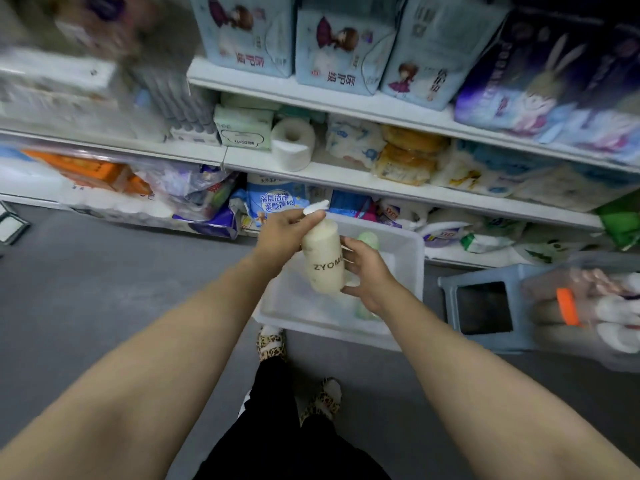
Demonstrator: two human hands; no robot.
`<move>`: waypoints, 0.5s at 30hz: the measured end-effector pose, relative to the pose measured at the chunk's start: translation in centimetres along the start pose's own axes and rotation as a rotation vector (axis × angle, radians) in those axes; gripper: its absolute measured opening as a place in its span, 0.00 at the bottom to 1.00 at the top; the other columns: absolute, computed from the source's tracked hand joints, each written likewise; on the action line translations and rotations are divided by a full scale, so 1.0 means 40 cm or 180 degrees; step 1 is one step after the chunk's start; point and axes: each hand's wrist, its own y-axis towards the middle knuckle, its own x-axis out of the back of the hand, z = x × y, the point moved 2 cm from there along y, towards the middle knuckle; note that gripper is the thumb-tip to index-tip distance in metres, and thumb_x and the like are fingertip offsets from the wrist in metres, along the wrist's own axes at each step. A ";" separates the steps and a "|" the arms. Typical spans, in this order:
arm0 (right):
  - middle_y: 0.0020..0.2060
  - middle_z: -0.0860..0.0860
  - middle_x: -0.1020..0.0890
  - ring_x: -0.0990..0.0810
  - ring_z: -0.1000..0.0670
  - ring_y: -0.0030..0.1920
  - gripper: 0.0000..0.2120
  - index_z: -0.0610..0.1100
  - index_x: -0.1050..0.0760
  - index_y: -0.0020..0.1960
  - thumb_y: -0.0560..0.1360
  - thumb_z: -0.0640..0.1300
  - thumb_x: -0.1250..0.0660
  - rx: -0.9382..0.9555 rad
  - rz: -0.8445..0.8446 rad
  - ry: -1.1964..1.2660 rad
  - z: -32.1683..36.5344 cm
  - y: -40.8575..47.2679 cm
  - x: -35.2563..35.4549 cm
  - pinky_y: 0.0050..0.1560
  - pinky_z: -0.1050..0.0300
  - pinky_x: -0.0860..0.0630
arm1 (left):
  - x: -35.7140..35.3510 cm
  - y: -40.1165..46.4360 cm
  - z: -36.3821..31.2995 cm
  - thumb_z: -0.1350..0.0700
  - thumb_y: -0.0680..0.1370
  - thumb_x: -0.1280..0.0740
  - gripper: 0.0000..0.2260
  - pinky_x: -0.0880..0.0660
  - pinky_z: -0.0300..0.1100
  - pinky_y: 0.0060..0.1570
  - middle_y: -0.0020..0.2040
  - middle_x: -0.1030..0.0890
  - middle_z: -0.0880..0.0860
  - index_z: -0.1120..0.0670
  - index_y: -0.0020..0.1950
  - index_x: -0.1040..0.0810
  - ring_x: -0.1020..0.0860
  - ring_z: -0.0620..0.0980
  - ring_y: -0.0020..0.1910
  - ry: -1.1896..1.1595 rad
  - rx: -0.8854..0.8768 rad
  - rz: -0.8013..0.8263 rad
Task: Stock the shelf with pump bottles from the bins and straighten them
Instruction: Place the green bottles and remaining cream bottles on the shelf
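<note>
Pump bottle [323,259]: a cream bottle lettered ZYOM, held in the air above the clear plastic bin [412,271].
Left hand [287,230]: fingers are closed around the bottle's neck, just below the white pump head [316,206].
Right hand [367,271]: fingers are curled round the bottle's lower body.
Bin: set on the grey floor, before the bottom shelf [398,190]; green bottles [369,239] are seen inside.
Blue stool [485,306]: just right of the bin.

Worn on the head, wide-angle, looking forward and steeply down. Close over both forearms, with the shelf [346,174] tiers rising across the top of frame and the grey floor [104,271] below. Own feet at bottom centre. Strong bending at the edges; left side blurred. No second view.
</note>
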 end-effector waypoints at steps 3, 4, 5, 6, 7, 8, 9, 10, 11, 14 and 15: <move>0.51 0.54 0.16 0.21 0.51 0.58 0.10 0.52 0.20 0.55 0.78 0.54 0.36 0.0198 0.0152 0.0231 0.075 -0.055 -0.005 0.49 0.46 0.23 | 0.000 -0.024 -0.117 0.42 0.76 0.28 0.17 0.19 0.54 0.53 0.46 0.15 0.55 0.56 0.49 0.15 0.18 0.53 0.46 -0.0013 -0.0155 -0.0195; 0.52 0.52 0.17 0.21 0.50 0.58 0.11 0.51 0.20 0.56 0.77 0.54 0.35 0.0283 0.0199 0.0263 0.101 -0.073 -0.008 0.49 0.45 0.23 | 0.000 -0.033 -0.155 0.40 0.75 0.28 0.19 0.19 0.52 0.52 0.45 0.16 0.54 0.57 0.50 0.16 0.19 0.52 0.45 -0.0031 -0.0232 -0.0220; 0.52 0.52 0.17 0.22 0.49 0.58 0.11 0.51 0.21 0.56 0.77 0.54 0.34 0.0380 0.0242 0.0273 0.127 -0.090 -0.011 0.50 0.44 0.23 | 0.000 -0.043 -0.193 0.40 0.75 0.28 0.20 0.19 0.51 0.52 0.48 0.16 0.53 0.56 0.53 0.17 0.19 0.51 0.47 -0.0062 -0.0304 -0.0223; 0.51 0.51 0.18 0.22 0.49 0.58 0.11 0.51 0.21 0.56 0.76 0.54 0.34 0.0486 0.0294 0.0293 0.153 -0.108 -0.014 0.52 0.43 0.22 | 0.001 -0.054 -0.229 0.39 0.75 0.28 0.21 0.20 0.50 0.53 0.52 0.16 0.53 0.55 0.57 0.18 0.19 0.51 0.51 -0.0098 -0.0356 -0.0219; 0.50 0.51 0.18 0.22 0.48 0.57 0.11 0.51 0.22 0.56 0.76 0.54 0.33 0.0590 0.0353 0.0345 0.180 -0.126 -0.017 0.54 0.41 0.23 | 0.002 -0.066 -0.265 0.40 0.75 0.28 0.23 0.19 0.50 0.54 0.56 0.17 0.53 0.55 0.61 0.20 0.19 0.51 0.54 -0.0126 -0.0398 -0.0190; 0.50 0.51 0.18 0.21 0.48 0.57 0.11 0.52 0.22 0.56 0.76 0.54 0.33 0.0692 0.0409 0.0410 0.206 -0.145 -0.020 0.54 0.40 0.23 | 0.003 -0.079 -0.298 0.41 0.75 0.27 0.25 0.20 0.50 0.56 0.59 0.18 0.54 0.55 0.65 0.23 0.19 0.51 0.57 -0.0127 -0.0448 -0.0123; 0.50 0.51 0.18 0.21 0.47 0.56 0.10 0.53 0.21 0.55 0.75 0.54 0.32 0.0794 0.0450 0.0466 0.233 -0.165 -0.023 0.53 0.41 0.22 | 0.003 -0.092 -0.327 0.43 0.75 0.27 0.27 0.22 0.49 0.58 0.61 0.19 0.54 0.56 0.68 0.25 0.20 0.51 0.58 -0.0116 -0.0515 -0.0037; 0.51 0.52 0.17 0.21 0.47 0.56 0.10 0.54 0.20 0.55 0.75 0.53 0.32 0.0901 0.0465 0.0512 0.260 -0.187 -0.024 0.51 0.42 0.21 | 0.003 -0.104 -0.354 0.45 0.75 0.26 0.27 0.23 0.48 0.59 0.62 0.20 0.54 0.56 0.70 0.26 0.20 0.50 0.59 -0.0129 -0.0600 0.0037; 0.51 0.52 0.17 0.21 0.47 0.56 0.09 0.54 0.20 0.55 0.75 0.53 0.31 0.1004 0.0458 0.0554 0.286 -0.207 -0.026 0.47 0.44 0.20 | 0.004 -0.118 -0.377 0.48 0.76 0.26 0.27 0.23 0.46 0.58 0.62 0.20 0.54 0.56 0.71 0.27 0.20 0.50 0.58 -0.0185 -0.0686 0.0100; 0.54 0.49 0.17 0.21 0.46 0.58 0.13 0.51 0.20 0.58 0.75 0.52 0.31 0.1276 0.0465 0.0654 0.362 -0.266 -0.038 0.48 0.42 0.19 | 0.001 -0.160 -0.435 0.55 0.77 0.27 0.30 0.21 0.44 0.54 0.60 0.18 0.54 0.48 0.77 0.33 0.18 0.51 0.56 -0.0396 -0.0838 0.0356; 0.55 0.48 0.17 0.21 0.45 0.58 0.13 0.50 0.20 0.58 0.75 0.53 0.31 0.1316 0.0512 0.0733 0.384 -0.284 -0.045 0.51 0.40 0.20 | -0.001 -0.171 -0.454 0.56 0.77 0.27 0.32 0.21 0.48 0.56 0.62 0.19 0.55 0.45 0.78 0.36 0.18 0.53 0.58 -0.0375 -0.0867 0.0398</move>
